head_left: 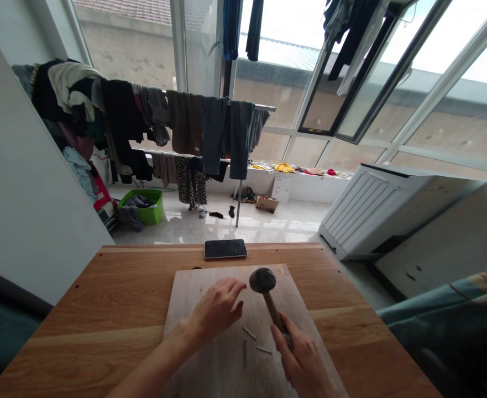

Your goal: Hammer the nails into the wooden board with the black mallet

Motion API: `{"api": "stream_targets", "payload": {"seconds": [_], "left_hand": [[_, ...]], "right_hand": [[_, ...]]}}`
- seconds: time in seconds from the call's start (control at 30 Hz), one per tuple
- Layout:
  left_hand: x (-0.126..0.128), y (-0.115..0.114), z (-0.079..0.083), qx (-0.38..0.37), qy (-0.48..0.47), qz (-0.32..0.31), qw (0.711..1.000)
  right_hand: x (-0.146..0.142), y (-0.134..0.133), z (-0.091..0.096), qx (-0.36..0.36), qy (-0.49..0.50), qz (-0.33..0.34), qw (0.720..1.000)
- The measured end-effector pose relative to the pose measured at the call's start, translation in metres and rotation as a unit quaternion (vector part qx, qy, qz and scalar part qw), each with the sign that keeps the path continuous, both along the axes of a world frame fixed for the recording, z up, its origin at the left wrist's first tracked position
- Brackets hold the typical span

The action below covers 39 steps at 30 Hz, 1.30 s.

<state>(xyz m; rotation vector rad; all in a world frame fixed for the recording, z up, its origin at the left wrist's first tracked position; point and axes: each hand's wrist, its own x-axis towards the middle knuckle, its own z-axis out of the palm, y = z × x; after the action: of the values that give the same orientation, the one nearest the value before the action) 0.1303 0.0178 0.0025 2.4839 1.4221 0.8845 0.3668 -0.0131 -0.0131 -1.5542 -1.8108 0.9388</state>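
right hand (299,354) grips hammer (268,296), head up-forward | left hand (218,309) open on board (185,309) | nails (254,340) between hands, nearer right

Two bare forearms are seen reaching forward from the lower edge of the view. The left hand (218,309) is held palm down, its wrist nearly straight, with the fingers loosely curled and spread slightly, the fingertips pointed forward and to the right. Nothing is gripped by it. The right hand (301,356) is held lower and nearer the body, turned with its back to the right. Its fingers are wrapped closed in a fist-like grip and the thumb is laid along the top. The two hands are kept apart, the left a little ahead of the right.
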Motion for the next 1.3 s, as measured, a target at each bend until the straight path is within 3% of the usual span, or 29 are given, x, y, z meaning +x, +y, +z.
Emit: {"api": "stream_targets", "payload": {"seconds": [0.07, 0.13, 0.3, 0.4, 0.5, 0.6, 0.67, 1.3], "left_hand": [[0.009, -0.017, 0.007, 0.045, 0.129, -0.101, 0.985], [0.021, -0.031, 0.009, 0.091, 0.224, -0.157, 0.958], [0.041, -0.039, 0.007, 0.133, 0.264, -0.151, 0.943], [0.031, -0.026, 0.007, 0.058, 0.208, -0.146, 0.966], [0.01, -0.005, 0.001, -0.043, 0.009, -0.035, 0.998], [-0.007, 0.013, -0.009, -0.088, -0.215, 0.093, 0.968], [-0.013, 0.019, -0.016, -0.103, -0.281, 0.125, 0.946], [-0.018, 0.014, -0.028, -0.118, -0.26, 0.136, 0.949]], "right_hand": [[0.006, -0.003, -0.002, -0.029, 0.004, -0.012, 1.0], [0.01, -0.005, -0.001, -0.049, 0.002, -0.017, 0.999], [0.01, -0.008, 0.01, -0.068, 0.016, -0.02, 0.997], [0.01, -0.011, 0.017, -0.089, 0.017, -0.001, 0.996], [0.008, -0.013, 0.016, -0.086, 0.023, -0.009, 0.996], [0.006, -0.014, 0.01, -0.072, 0.036, -0.023, 0.996], [0.004, -0.013, 0.007, -0.071, 0.032, -0.02, 0.997], [-0.033, -0.003, 0.015, -0.016, 0.007, 0.01, 1.0]]}}
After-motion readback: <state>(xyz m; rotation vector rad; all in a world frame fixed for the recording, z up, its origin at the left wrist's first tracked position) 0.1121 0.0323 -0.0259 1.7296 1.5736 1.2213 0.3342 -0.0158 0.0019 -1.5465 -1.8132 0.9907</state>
